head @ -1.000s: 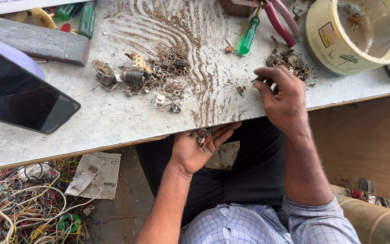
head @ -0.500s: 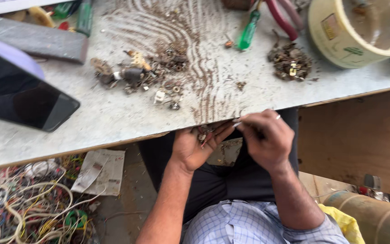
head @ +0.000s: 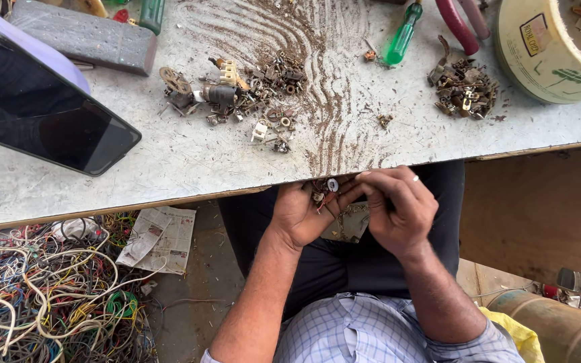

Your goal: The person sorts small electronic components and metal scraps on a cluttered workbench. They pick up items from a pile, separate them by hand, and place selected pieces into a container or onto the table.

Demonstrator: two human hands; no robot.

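Scrap fills the cupped left hand (head: 302, 214): a small heap of metal bits (head: 322, 191), with one pale ring-shaped piece on top, lies in the palm just under the near edge of the surface (head: 189, 158). The palm faces up and the fingers curl loosely to keep the heap in. The right hand (head: 398, 210) sits touching it on the person's right side, fingers bent and pressed together toward the heap, apparently pinching one small piece at the fingertips; the piece itself is too small and hidden to name.

So the heap lies to the left of the right hand and slightly toward the surface, and the right hand's fingertips are the nearer working part. The heap shows no clear long axis.

Up on the surface, well apart from both hands, lie a larger scatter of small parts (head: 250, 97), a second clump (head: 464, 86) by a pale round tub (head: 539, 57), a green-handled screwdriver (head: 399, 37), red-handled pliers (head: 457, 23) and a dark phone (head: 42, 111). Tangled wires (head: 48, 296) cover the floor at the person's left.
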